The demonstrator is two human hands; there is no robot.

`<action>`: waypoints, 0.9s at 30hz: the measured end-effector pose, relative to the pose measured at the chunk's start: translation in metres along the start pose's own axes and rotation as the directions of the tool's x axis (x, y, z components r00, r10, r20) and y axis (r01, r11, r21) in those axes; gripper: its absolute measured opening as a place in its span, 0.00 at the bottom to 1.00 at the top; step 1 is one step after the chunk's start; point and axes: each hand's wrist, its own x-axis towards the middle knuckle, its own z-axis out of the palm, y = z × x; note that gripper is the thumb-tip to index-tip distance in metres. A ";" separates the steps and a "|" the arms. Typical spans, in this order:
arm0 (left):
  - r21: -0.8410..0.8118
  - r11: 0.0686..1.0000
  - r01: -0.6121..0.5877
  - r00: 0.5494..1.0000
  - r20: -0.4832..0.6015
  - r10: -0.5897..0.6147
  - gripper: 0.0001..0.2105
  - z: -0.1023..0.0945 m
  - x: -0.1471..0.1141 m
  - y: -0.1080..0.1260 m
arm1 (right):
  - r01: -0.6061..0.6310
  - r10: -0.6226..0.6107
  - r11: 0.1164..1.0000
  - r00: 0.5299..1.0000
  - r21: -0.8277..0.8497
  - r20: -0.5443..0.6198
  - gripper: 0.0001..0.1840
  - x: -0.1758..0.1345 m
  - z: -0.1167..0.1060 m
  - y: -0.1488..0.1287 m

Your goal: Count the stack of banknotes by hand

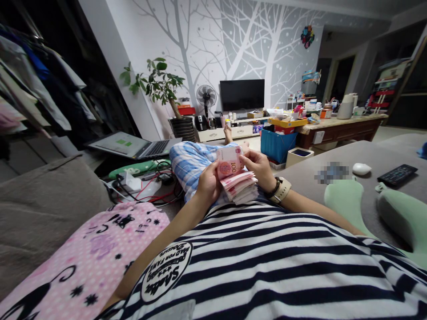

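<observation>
A thick stack of red 100 banknotes (237,183) is held in front of my striped shirt, above my lap. My left hand (209,181) grips the stack along its left side, thumb on top. One upper banknote (228,161) stands up from the rest, showing the number 100. At its right edge my right hand (258,166) is closed, thumb and fingers pinching the notes. The lower notes fan out toward me. A watch (283,190) and a dark bracelet are on my right wrist. The fingers beneath the stack are hidden.
A laptop (133,146) stands open at the left, above tangled cables (160,178). Beside me lies a pink patterned cloth (110,240). To the right on the sofa are a remote control (397,175), a white mouse-like object (361,169) and a green neck pillow (343,200).
</observation>
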 end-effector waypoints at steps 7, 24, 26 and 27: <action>-0.067 0.997 0.044 0.997 0.059 -0.041 0.27 0.007 -0.005 0.006 | -0.029 0.029 1.000 0.999 0.007 0.018 0.42 -0.001 0.000 -0.002; -0.018 0.993 0.119 0.974 -0.194 -0.120 0.19 0.013 -0.014 0.035 | -0.001 -0.006 1.000 0.903 0.016 0.430 0.29 0.003 -0.027 -0.019; 0.027 0.992 0.127 0.969 -0.216 -0.118 0.20 0.011 -0.013 0.044 | 0.046 -0.041 0.999 0.872 0.001 0.488 0.23 0.007 -0.036 -0.018; 0.034 0.991 0.128 0.970 -0.214 -0.118 0.20 0.011 -0.014 0.048 | 0.088 -0.073 0.996 0.859 -0.006 0.506 0.20 0.009 -0.040 -0.016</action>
